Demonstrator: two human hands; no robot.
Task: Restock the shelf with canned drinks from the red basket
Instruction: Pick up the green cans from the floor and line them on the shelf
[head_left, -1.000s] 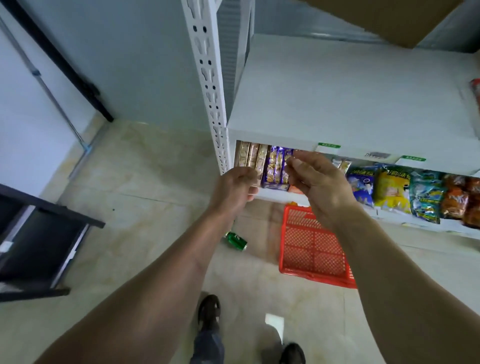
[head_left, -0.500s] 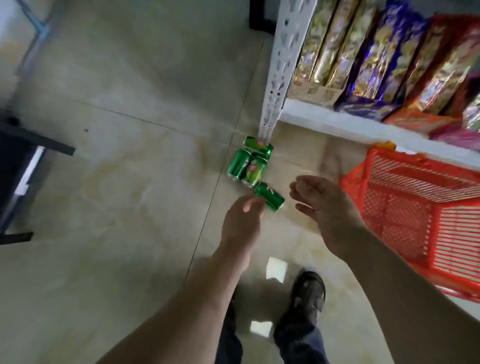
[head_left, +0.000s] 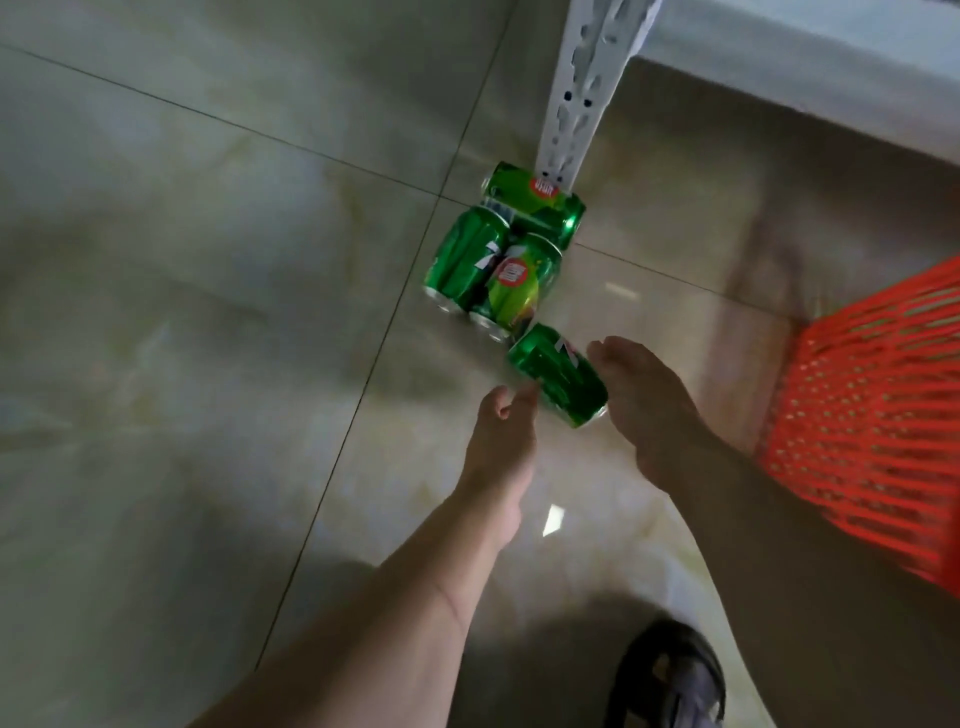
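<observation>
Several green drink cans lie on the tiled floor at the foot of the white shelf post (head_left: 582, 88). One can (head_left: 558, 376) lies alone, nearest to me, on its side. My left hand (head_left: 501, 441) reaches to its left end, fingertips touching or almost touching it. My right hand (head_left: 644, 405) hovers just right of the same can, fingers relaxed, holding nothing. Two cans (head_left: 465, 260) (head_left: 519, 286) lie side by side behind it, and a third (head_left: 535, 200) lies across against the post. The red basket (head_left: 872, 421) stands at the right edge.
The white bottom shelf board (head_left: 810, 78) runs along the top right. My dark shoe (head_left: 670, 675) is on the floor at the bottom. The glossy beige tile floor (head_left: 208, 312) spreads to the left.
I have bent down from the snack shelf to the floor. Both hands dropped from the shelf to the lone green can and closed in on either side of it.
</observation>
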